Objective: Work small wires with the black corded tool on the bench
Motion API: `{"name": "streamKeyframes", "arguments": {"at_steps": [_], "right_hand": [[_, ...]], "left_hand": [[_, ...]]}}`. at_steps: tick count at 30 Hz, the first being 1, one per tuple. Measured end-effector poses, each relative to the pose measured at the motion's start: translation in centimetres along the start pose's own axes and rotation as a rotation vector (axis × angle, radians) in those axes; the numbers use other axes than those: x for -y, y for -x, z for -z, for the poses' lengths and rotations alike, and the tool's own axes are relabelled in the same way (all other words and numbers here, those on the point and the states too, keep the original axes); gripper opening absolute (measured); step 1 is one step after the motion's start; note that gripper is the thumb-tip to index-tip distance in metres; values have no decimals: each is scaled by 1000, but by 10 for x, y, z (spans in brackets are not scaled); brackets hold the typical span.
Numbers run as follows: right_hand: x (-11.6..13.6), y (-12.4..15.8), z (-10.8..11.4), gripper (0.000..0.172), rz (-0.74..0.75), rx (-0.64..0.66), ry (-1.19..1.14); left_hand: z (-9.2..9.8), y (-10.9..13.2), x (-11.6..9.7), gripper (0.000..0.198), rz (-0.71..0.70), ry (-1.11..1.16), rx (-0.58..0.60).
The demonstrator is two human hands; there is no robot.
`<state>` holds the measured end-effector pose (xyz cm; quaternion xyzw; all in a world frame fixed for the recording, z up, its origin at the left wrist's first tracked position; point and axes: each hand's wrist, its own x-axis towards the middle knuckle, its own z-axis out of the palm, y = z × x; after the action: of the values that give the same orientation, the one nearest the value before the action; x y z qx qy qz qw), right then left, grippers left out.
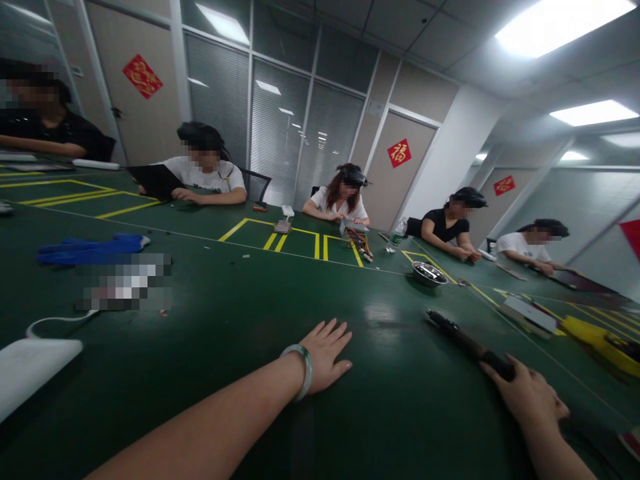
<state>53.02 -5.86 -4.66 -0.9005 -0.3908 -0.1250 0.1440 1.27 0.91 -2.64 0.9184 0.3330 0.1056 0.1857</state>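
The right hand (530, 393) grasps the rear of a dark tool (463, 342), hiding its butt; whether the tip touches the table (390, 413) I cannot tell. The left hand (323, 360) lies flat, holding nothing, fingers spread. A white case (35, 373) is cut off at left; beyond it a pixelated object (125, 287) sits just before blue gloves (90, 250). Past the tool stands a bowl (429, 273), contents unclear, then a bottle (397, 235).
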Motion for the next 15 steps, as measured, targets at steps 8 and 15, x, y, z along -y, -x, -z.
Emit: {"name": "streamKeyframes", "arguments": {"at_steps": [8,15], "right_hand": [[-12,-15,-4,72,-8,111,-69],[11,2,6,65,102,31,-14]], "left_hand": [[-4,-3,1,63,4,-19,5],[-4,0,1,64,11,-16,-24]]}}
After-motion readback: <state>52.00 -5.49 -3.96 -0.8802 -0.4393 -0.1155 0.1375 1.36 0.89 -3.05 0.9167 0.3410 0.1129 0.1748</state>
